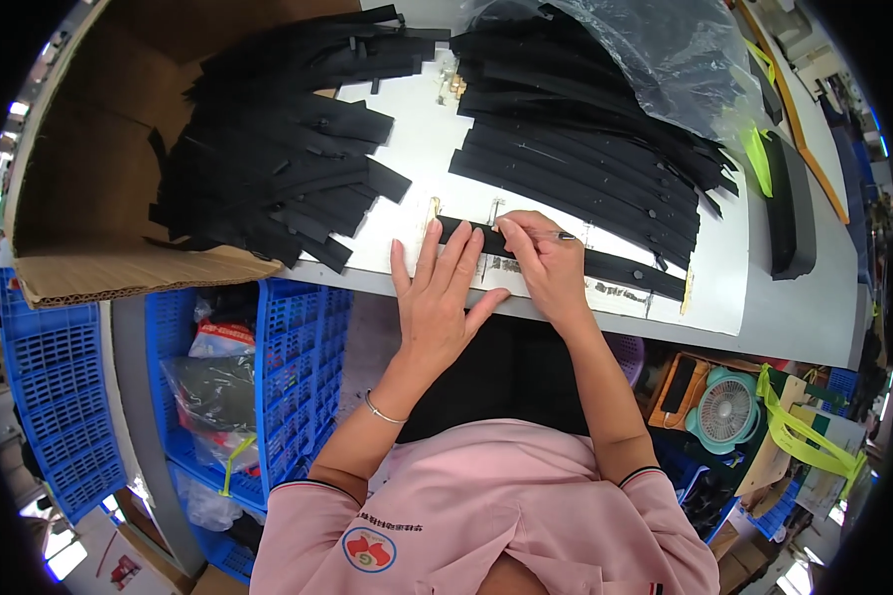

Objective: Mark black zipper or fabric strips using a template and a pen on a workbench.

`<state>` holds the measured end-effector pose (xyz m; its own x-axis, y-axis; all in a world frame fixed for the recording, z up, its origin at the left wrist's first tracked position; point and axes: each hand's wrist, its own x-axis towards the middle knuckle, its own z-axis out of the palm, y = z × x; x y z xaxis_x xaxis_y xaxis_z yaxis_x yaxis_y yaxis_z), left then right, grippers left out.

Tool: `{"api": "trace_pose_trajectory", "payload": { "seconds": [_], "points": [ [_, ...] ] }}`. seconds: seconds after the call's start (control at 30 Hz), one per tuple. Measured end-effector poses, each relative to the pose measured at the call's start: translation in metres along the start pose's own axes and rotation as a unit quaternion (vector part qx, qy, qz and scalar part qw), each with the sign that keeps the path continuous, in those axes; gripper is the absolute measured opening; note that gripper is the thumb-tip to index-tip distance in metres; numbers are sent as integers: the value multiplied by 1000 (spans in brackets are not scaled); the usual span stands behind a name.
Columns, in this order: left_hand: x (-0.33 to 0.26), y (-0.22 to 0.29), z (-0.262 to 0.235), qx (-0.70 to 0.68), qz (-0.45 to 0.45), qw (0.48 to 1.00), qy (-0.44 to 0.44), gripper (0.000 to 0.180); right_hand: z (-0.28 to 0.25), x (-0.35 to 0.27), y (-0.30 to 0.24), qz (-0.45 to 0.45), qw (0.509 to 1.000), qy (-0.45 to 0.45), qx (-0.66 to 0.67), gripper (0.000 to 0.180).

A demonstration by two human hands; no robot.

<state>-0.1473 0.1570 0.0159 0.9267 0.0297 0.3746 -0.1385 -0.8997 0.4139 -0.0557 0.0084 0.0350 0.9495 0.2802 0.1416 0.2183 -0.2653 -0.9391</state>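
Pink shirt (506,476) seen nearest. Black strip (620,268) pressed flat under spread left hand (437,283); pen-like tool (564,236) pinched by right hand (554,270). Strip should be kept straight, unshifted.

Bright, diffuse light on the right hand (551,263), its grip in fair focus; white board (719,283) around it pale, black strips (575,174) beyond it low in detail. Left of grip, cardboard box (89,149) interior shaded; beyond and right, glare streaks on plastic bag (665,69). Fisheye bends straight edges, corners black; lights (66,560) far left of grip blown out, periphery soft.
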Motion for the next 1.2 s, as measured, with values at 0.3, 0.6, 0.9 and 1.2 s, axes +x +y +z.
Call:
{"api": "trace_pose_trajectory", "payload": {
  "seconds": [0.3, 0.6, 0.9, 1.2],
  "points": [
    [0, 0, 1, 3, 1, 1000, 4, 73, 2, 1, -2, -13, 999, 22, -33, 17],
    [0, 0, 2, 9, 1, 1000, 5, 72, -3, -1, 3, -64, 997, -34, -29, 21],
    [1, 0, 2, 9, -7, 1000, -16, 74, -15, -6, 1, -10, 998, -69, 3, 16],
    [2, 2, -1, 19, 3, 999, -27, 73, -86, -27, 14, -1, 989, 134, -68, 20]
  ]
}}
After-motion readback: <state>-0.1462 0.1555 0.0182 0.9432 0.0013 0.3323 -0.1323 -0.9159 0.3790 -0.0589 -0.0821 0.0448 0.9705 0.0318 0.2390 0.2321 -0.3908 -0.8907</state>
